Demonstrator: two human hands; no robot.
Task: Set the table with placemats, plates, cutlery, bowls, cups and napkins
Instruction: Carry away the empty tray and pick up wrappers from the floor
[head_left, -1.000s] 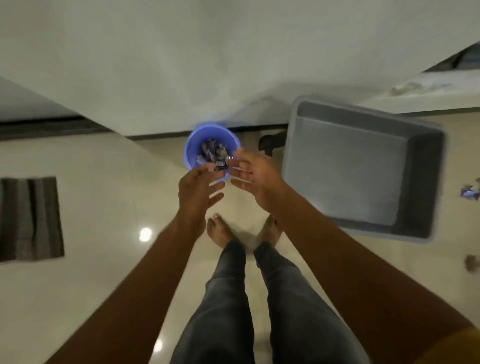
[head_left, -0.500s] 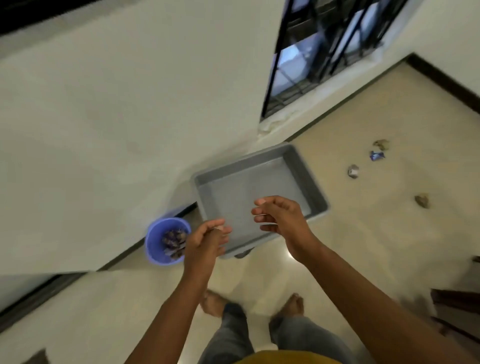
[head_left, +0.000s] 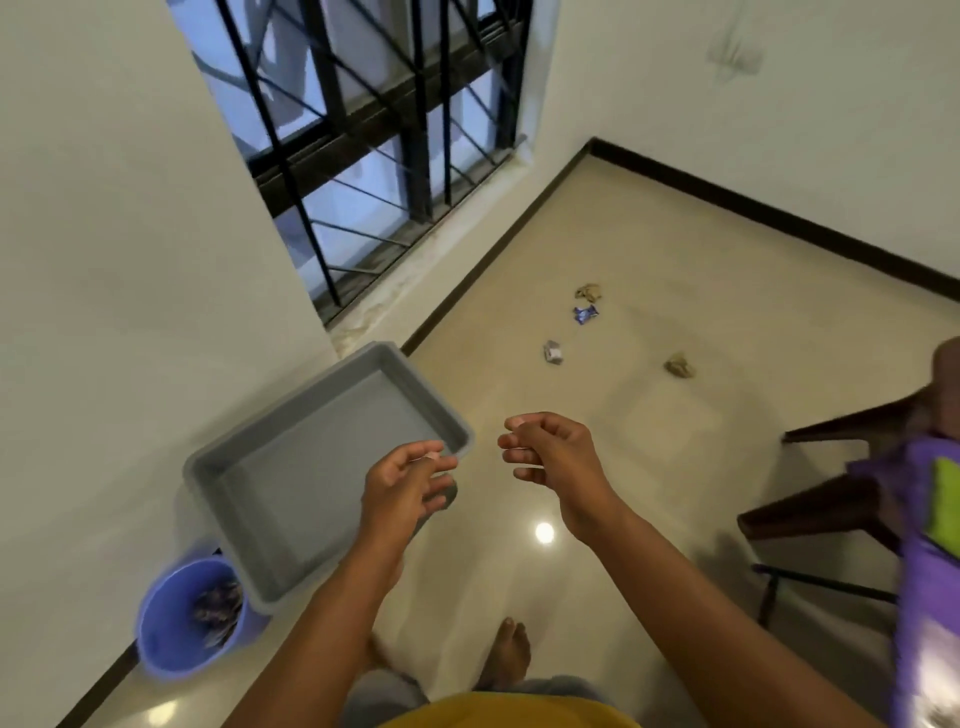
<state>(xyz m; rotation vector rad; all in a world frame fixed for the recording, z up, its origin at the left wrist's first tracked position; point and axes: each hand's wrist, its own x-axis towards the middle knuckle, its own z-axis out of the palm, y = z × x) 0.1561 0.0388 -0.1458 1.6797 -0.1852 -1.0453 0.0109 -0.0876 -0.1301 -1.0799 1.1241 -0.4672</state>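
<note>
Room: pale tiled floor (head_left: 649, 291) met by white walls with a dark skirting; a barred window (head_left: 374, 135) is set above the corner.
Grey tub (head_left: 311, 499): rectangular, seen with nothing inside, raised beside the left-hand wall.
Blue bucket (head_left: 171, 629): placed on the floor just beside the tub's near corner; dark metal pieces, probably cutlery (head_left: 218, 608), are held inside, too blurred to be sorted.
Floor litter: four small scraps (head_left: 586, 313) are scattered well apart from the tub.
Dark wooden furniture (head_left: 831, 499): seen at the right edge, with a purple cloth (head_left: 930, 545) draped on it; no bench top is shown.
Left hand (head_left: 405, 483): raised in front of the tub's near rim, fingers loosely bent and parted; nothing is gripped.
Right hand (head_left: 550, 457): raised over bare floor, fingers curled inward; nothing can be made out in it.
Task things: only the cutlery in the bucket is visible; placemats, plates, bowls, cups and napkins are not shown.
Step judged: a walk between the storage corner and the bench, with nothing carried.
Next move judged: the remaining items must be located and the hands closed round one.
</note>
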